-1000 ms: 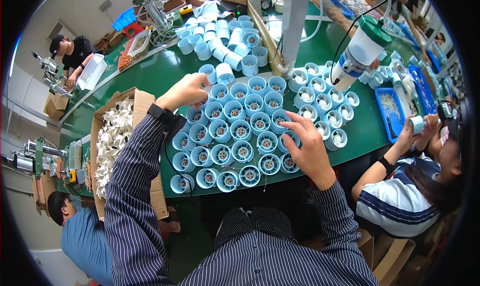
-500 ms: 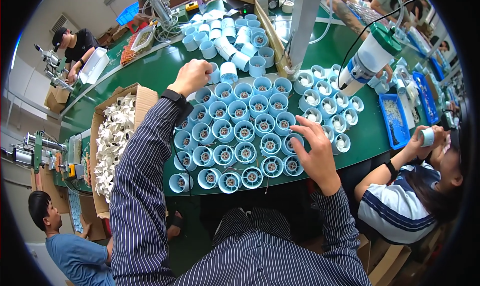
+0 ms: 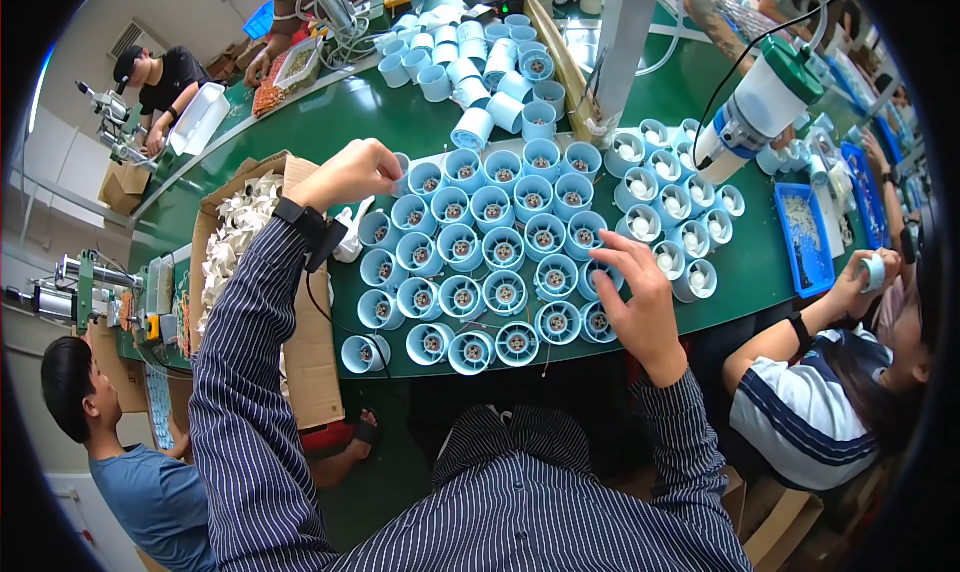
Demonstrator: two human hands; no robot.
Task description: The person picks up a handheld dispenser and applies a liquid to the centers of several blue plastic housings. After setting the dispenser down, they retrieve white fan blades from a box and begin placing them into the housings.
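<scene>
My left hand (image 3: 352, 175) is at the far left corner of a block of light-blue round cups (image 3: 461, 297). Its fingers pinch together at the edge of a light-blue cup (image 3: 402, 164), mostly hidden behind them. The block's cups stand upright in close rows, each with a spoked hub and small metal bits inside. Over the block's right side hovers my right hand (image 3: 645, 307), thumb and fingers apart, holding nothing. Its fingertips are close to a cup (image 3: 598, 280); whether they touch it I cannot tell.
A cardboard box (image 3: 310, 357) of white bladed parts stands left. Loose blue cups (image 3: 472, 129) are heaped at the back. Cups with white inserts (image 3: 640, 186) stand right, below a green-topped canister (image 3: 765, 107). A grey post (image 3: 622, 52) rises behind. A co-worker (image 3: 810, 392) sits at right.
My left hand has moved left and a little nearer, the cup at its fingertips shifting along with it. My right hand keeps its pose over the cups. The view has shifted slightly.
</scene>
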